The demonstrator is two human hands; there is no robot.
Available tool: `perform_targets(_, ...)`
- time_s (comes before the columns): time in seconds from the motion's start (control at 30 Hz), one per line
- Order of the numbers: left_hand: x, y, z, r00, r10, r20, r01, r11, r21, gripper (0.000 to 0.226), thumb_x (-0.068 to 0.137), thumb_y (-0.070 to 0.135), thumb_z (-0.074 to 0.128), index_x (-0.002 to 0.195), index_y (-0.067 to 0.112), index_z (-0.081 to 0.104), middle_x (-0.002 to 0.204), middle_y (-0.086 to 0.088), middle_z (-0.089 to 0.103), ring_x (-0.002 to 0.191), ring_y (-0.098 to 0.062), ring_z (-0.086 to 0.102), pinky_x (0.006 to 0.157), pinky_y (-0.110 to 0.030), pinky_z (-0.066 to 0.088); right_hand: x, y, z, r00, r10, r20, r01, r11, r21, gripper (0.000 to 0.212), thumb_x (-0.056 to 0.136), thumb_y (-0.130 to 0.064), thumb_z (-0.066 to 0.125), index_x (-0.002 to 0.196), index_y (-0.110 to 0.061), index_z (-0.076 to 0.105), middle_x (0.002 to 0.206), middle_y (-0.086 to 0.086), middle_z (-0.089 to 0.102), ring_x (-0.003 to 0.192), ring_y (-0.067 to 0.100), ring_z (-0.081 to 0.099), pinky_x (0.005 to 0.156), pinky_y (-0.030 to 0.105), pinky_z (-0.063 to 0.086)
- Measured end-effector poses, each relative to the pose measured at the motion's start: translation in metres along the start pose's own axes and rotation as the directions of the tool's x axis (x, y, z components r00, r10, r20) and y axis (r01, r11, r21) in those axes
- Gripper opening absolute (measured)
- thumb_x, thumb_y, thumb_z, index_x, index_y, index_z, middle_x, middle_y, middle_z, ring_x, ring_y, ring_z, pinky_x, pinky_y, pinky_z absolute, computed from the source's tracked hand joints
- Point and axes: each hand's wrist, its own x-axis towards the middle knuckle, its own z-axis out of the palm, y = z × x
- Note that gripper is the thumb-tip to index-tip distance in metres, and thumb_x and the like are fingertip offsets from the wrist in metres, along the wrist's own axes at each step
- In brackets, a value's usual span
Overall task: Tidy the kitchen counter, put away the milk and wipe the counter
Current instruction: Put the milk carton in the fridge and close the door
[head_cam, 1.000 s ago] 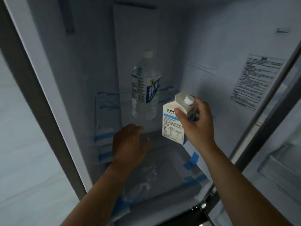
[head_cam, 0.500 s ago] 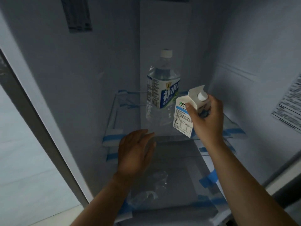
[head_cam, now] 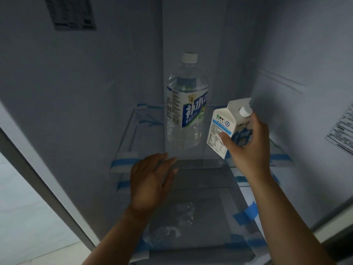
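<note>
I look into an open fridge. My right hand (head_cam: 250,150) grips a white and blue milk carton (head_cam: 223,127) with a white screw cap, held tilted above the right part of the glass shelf (head_cam: 133,150). A large clear water bottle (head_cam: 186,109) with a blue and white label stands upright on that shelf, just left of the carton. My left hand (head_cam: 150,180) hovers with fingers apart at the shelf's front edge, holding nothing.
The fridge walls close in on the left, back and right. Blue tape strips (head_cam: 244,215) mark the shelf edges. A lower shelf (head_cam: 210,217) carries crumpled clear plastic (head_cam: 183,213). Printed labels (head_cam: 70,12) sit on the inner walls.
My view has shifted further into the fridge. My right hand has carried the milk carton deeper in, beside the bottle. My left hand stays near the shelf's front edge.
</note>
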Motion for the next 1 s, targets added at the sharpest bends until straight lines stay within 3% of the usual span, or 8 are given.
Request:
perform_targets(0.33,0.000,0.004,0.000,1.000,-0.004,0.008,0.004,0.999,0.043,0.031,0.090,0.040,0.046,0.110,0.027,0.066,0.110,0.000,0.067,0.103,-0.020,0.059,0.087,-0.031,0.035,0.001,0.014,0.007,0.999,-0.026,-0.031,0.027,1.000,0.011,0.084,0.071,-0.034,0.076,0.141,-0.029,0.029,0.123,-0.002,0.041,0.115,0.006,0.042,0.078,0.014,0.042)
perform_targets(0.43,0.000,0.004,-0.001,1.000,-0.007,0.019,0.006,0.999,0.051,0.031,0.090,0.040,0.046,0.111,0.027,0.065,0.111,0.000,0.067,0.104,-0.020,0.058,0.087,-0.032,0.034,-0.004,0.011,0.003,0.998,-0.055,-0.038,0.055,0.998,-0.006,0.084,0.069,-0.039,0.075,0.140,-0.032,0.030,0.117,-0.008,0.037,0.114,0.013,0.045,0.081,0.025,0.048)
perform_targets(0.57,0.001,0.006,-0.003,0.999,-0.026,0.045,0.023,0.998,0.055,0.031,0.089,0.040,0.046,0.111,0.027,0.065,0.111,0.000,0.066,0.105,-0.020,0.058,0.089,-0.032,0.033,-0.008,0.006,0.002,0.998,-0.055,-0.027,0.053,0.996,-0.076,0.084,0.071,-0.031,0.078,0.139,-0.032,0.030,0.113,-0.004,0.036,0.111,0.020,0.048,0.081,0.040,0.054)
perform_targets(0.73,0.001,0.002,-0.002,0.999,0.005,0.050,-0.007,0.999,0.041,0.033,0.090,0.041,0.045,0.112,0.026,0.065,0.112,-0.001,0.066,0.104,-0.022,0.060,0.088,-0.032,0.034,-0.007,0.004,0.005,0.999,-0.035,-0.031,0.031,0.993,-0.110,0.084,0.071,-0.030,0.078,0.139,-0.032,0.029,0.120,0.008,0.041,0.109,0.017,0.050,0.079,0.040,0.056)
perform_targets(0.87,-0.002,-0.006,-0.002,0.992,0.091,0.082,-0.094,0.995,0.039,0.039,0.089,0.043,0.045,0.120,0.024,0.059,0.119,-0.002,0.063,0.111,-0.018,0.050,0.092,-0.033,0.033,-0.011,-0.003,0.004,1.000,0.003,0.005,-0.002,0.985,-0.174,0.084,0.075,-0.031,0.074,0.142,-0.032,0.024,0.124,0.008,0.042,0.112,0.018,0.050,0.078,0.042,0.057)
perform_targets(1.0,-0.002,-0.009,-0.007,0.983,0.109,0.149,-0.111,0.994,0.005,0.044,0.085,0.042,0.046,0.124,0.023,0.056,0.122,-0.005,0.061,0.113,-0.020,0.049,0.092,-0.035,0.032,-0.027,-0.021,-0.014,1.000,0.007,-0.021,-0.012,0.967,-0.255,0.079,0.076,-0.035,0.071,0.141,-0.021,0.029,0.129,0.009,0.044,0.118,0.018,0.047,0.083,0.035,0.051)
